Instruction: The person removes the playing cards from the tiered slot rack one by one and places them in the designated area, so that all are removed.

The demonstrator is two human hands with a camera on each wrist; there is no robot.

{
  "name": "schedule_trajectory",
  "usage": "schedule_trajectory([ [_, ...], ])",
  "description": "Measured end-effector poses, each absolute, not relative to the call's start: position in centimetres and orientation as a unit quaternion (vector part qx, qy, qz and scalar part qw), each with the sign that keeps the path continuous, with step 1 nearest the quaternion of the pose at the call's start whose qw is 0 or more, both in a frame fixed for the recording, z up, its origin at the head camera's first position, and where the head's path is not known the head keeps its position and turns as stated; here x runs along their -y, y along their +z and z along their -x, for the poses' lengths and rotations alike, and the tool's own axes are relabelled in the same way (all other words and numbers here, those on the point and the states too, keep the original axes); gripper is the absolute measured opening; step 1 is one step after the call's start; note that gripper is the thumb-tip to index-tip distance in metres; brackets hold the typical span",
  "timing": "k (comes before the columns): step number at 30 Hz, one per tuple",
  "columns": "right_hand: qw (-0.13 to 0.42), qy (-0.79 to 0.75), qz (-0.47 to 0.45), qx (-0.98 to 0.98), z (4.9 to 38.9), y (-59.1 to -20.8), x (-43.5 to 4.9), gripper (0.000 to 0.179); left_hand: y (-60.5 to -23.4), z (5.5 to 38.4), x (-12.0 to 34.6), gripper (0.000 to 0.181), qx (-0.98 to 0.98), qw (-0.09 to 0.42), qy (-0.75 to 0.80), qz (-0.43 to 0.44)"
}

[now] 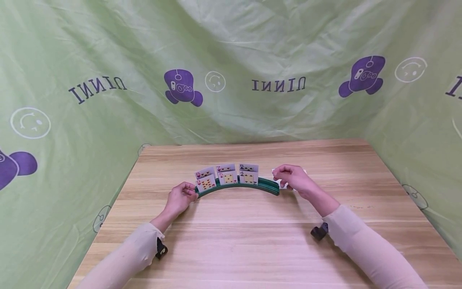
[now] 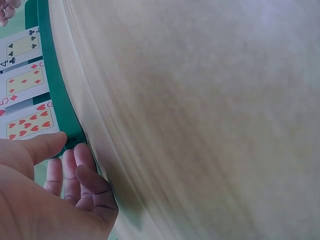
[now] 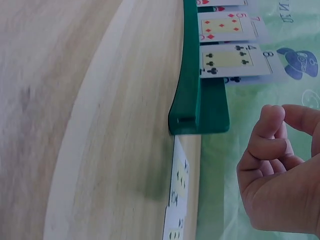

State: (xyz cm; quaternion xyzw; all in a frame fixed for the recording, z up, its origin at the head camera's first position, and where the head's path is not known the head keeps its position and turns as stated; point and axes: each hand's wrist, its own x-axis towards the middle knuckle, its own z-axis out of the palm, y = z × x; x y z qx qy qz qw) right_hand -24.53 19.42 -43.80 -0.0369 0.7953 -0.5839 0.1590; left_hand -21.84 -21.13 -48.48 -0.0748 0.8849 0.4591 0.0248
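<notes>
My left hand (image 1: pixel 180 198) grips the left end of a curved green card holder (image 1: pixel 267 185), thumb at the holder's edge and fingers curled at its end. Playing cards stand upright in the holder in two rows. In front are a hearts card (image 1: pixel 206 184), a diamonds card (image 1: pixel 227 178) and a clubs card (image 1: pixel 249 178), each with another card rising behind it. Beyond the holder's right end, my right hand (image 1: pixel 294 180) hovers with thumb and index fingertips together and the other fingers curled. Nothing shows between those fingertips in the right wrist view.
Loose playing cards (image 3: pixel 180 172) lie face up on the wooden table (image 1: pixel 238 245), just past the holder's right end and partly under my right hand in the head view. A green printed curtain (image 1: pixel 231 116) surrounds the table's back and sides.
</notes>
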Motion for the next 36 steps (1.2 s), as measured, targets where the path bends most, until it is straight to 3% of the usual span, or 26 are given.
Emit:
schedule_trajectory([
  [16, 0.147, -0.572, 0.051, -0.805, 24.7, -44.0, -17.1, 0.033, -48.5, 21.8, 21.2, 0.028, -0.881, 0.03, 0.466, 0.081],
  [36, 0.12, -0.562, 0.048, -0.817, 25.0, -44.1, -14.7, 0.019, -48.4, 21.9, 21.0, 0.027, -0.883, 0.029, 0.461, 0.082],
])
